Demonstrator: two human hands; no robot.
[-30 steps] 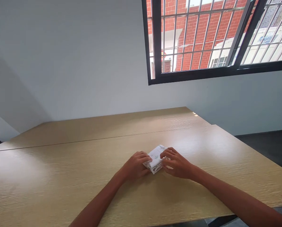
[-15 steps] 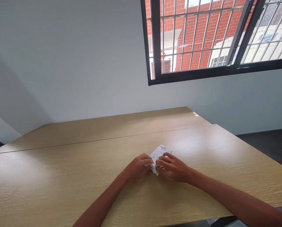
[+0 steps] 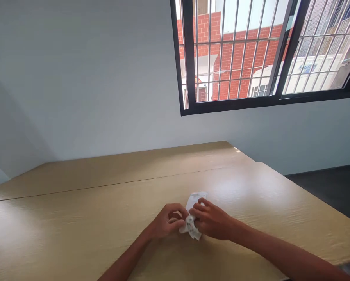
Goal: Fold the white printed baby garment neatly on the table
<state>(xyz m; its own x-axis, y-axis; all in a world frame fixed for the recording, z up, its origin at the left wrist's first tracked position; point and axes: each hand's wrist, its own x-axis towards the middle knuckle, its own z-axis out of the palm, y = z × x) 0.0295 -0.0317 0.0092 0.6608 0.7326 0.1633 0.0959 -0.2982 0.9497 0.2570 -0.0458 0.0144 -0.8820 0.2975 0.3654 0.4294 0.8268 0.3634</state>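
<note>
A small, crumpled white packet (image 3: 190, 226) with faint dark marks lies low over the table between my hands; I cannot make out its exact kind. Its flatter far end stretches away from me, while the near end is bunched and twisted. My right hand (image 3: 211, 219) is closed around the packet's right side, fingers curled and thumb hidden behind the folds. My left hand (image 3: 168, 221) is bent into a pinch at its left edge, thumb and forefinger tips against the bunched part, with a gap showing inside the curve of the fingers.
The wide wood-grain table (image 3: 90, 222) runs under both forearms, with a seam across its far part. Behind it stands a plain pale wall (image 3: 104, 78). A black-framed barred window (image 3: 236, 104) is at the upper right. Dark floor (image 3: 324, 185) shows beyond the right edge.
My view has tilted up a little, so hands and table sit lower. The packet's near end is more bunched. My left thumb and forefinger have arched further apart from each other.
</note>
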